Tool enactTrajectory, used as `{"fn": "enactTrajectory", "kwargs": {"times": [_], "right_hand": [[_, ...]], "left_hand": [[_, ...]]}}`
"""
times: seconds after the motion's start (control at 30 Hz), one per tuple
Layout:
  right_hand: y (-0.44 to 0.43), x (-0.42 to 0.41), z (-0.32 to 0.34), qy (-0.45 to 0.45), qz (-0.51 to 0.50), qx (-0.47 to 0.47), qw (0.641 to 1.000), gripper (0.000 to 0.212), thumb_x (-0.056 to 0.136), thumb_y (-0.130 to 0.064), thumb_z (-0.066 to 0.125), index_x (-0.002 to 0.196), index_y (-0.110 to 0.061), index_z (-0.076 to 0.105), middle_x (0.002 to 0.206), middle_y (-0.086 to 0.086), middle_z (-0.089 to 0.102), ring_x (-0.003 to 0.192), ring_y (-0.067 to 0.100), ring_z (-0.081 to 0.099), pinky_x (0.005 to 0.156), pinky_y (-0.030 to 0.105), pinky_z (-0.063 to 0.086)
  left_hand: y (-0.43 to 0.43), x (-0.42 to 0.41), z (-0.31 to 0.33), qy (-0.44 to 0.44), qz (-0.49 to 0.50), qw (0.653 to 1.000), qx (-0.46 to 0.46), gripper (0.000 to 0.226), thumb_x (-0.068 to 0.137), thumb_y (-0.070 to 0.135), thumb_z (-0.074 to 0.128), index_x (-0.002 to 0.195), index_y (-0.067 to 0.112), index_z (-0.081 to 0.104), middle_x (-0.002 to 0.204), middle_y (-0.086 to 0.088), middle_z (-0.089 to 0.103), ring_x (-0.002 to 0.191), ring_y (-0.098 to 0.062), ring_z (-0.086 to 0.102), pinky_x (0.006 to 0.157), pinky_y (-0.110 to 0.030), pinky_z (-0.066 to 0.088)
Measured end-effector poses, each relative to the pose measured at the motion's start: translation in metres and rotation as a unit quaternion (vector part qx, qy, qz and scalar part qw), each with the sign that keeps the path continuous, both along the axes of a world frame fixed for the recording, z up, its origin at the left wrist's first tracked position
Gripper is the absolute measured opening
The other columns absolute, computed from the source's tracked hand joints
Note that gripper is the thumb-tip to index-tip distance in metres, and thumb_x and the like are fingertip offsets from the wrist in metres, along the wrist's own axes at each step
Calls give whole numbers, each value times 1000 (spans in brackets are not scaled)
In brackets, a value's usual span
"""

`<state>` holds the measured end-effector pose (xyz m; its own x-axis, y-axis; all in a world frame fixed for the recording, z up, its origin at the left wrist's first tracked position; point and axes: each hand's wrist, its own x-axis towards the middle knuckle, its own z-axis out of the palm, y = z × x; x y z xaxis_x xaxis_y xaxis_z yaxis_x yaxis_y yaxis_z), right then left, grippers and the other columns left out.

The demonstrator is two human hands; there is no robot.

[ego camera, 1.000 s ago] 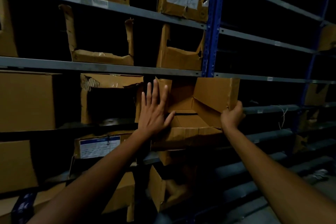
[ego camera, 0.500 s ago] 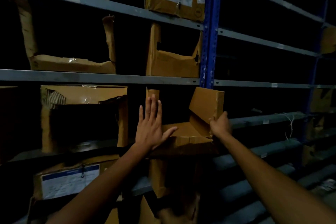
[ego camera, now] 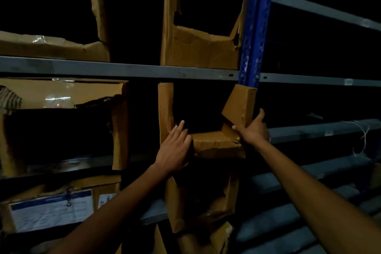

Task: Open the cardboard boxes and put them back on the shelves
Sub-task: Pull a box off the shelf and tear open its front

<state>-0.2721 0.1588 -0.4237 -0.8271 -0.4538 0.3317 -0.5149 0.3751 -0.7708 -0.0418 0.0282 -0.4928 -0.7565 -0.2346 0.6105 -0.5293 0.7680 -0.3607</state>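
Grey steel shelves (ego camera: 123, 69) fill the wall in front of me, tier over tier, hung on a blue upright (ego camera: 255, 27). Torn-open cardboard boxes stand on them: one (ego camera: 61, 93) at the left on the middle tier, one (ego camera: 198, 49) on the tier above, one (ego camera: 185, 202) on the tier below.

The box (ego camera: 214, 144) being dealt with sits at the front edge of the middle shelf (ego camera: 309, 132), its right side against the foot of the blue upright. It is already open. Its front wall is low, one flap (ego camera: 165, 107) stands upright at the left, and another (ego camera: 239, 105) leans outward at the right. Its inside is too dark to read.

The person's left hand (ego camera: 175, 150) lies flat against the box's lower left front corner, fingers straight and close together; the thumb is hidden. The right hand (ego camera: 253, 130) grips the base of the right flap, thumb up along the outer side and fingers curled round to the front.

The box lies straight ahead of both hands and runs along the shelf edge from one to the other. Neither arm looks nearer. I would say only a push toward the back of the shelf is left. The flat left palm is set for that, while the right grip steers the flap past the upright, where it could catch.
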Motion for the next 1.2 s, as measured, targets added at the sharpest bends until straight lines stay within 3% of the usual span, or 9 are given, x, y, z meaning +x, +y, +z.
{"fn": "enactTrajectory", "kwargs": {"times": [0.07,0.13,0.2,0.3,0.4,0.53,0.73,1.1,1.2], "right_hand": [[-4,-4,-7,34,-22,-58,997,103,81,-48,73,154,-22,5,145,21,34,123,44,47,93,49,42],[-6,-9,-22,194,-28,-144,970,82,84,-44,69,148,-17,25,138,18,36,117,40,47,87,46,44],[-12,-13,-41,385,62,-211,896,64,81,-38,70,134,-13,43,124,14,45,108,33,50,83,40,45],[-25,-28,-61,497,245,-166,816,63,80,-43,71,130,-13,47,116,8,52,103,25,54,84,34,47],[-45,-42,-71,512,287,-68,807,71,78,-57,68,132,-15,49,115,4,56,102,20,56,86,34,51],[-72,-47,-73,518,298,-21,802,53,70,-59,75,99,-15,66,89,2,68,82,24,66,72,34,51],[-99,-54,-40,480,347,166,789,33,85,-50,64,98,-19,62,103,3,67,100,24,62,71,33,42],[-128,-66,-19,404,418,277,765,43,75,-52,76,81,-19,49,89,1,59,98,27,61,68,32,41],[-133,-70,-21,391,420,233,785,48,77,-50,76,107,-16,61,108,4,64,108,27,59,75,35,46]], "left_hand": [[-7,-14,6,-12,27,999,43,66,70,47,77,119,10,51,127,-13,54,134,-34,40,110,-42,36],[-11,-25,14,-11,50,996,70,70,64,41,82,120,12,49,119,-9,54,120,-30,51,97,-39,45],[-15,-30,15,-4,69,996,63,67,65,35,83,118,12,49,114,-10,58,113,-31,57,89,-40,50],[-18,-40,5,24,72,997,-29,50,82,22,61,127,5,49,121,-17,61,122,-36,54,99,-48,46],[-14,-43,-2,13,74,993,-94,46,86,20,41,127,1,47,115,-17,63,117,-35,58,104,-51,41],[-3,-50,1,-12,109,993,-38,47,72,18,75,111,5,52,93,-12,67,87,-30,67,82,-42,56],[-2,-71,36,-79,216,964,136,41,98,28,51,136,16,44,121,-7,62,107,-26,62,81,-36,49],[-41,-109,69,-93,269,898,335,42,84,30,71,124,18,62,125,-7,63,111,-24,62,81,-29,48],[-46,-112,73,-87,258,893,360,46,83,24,73,126,15,59,127,-9,61,112,-26,60,81,-30,47]]}}
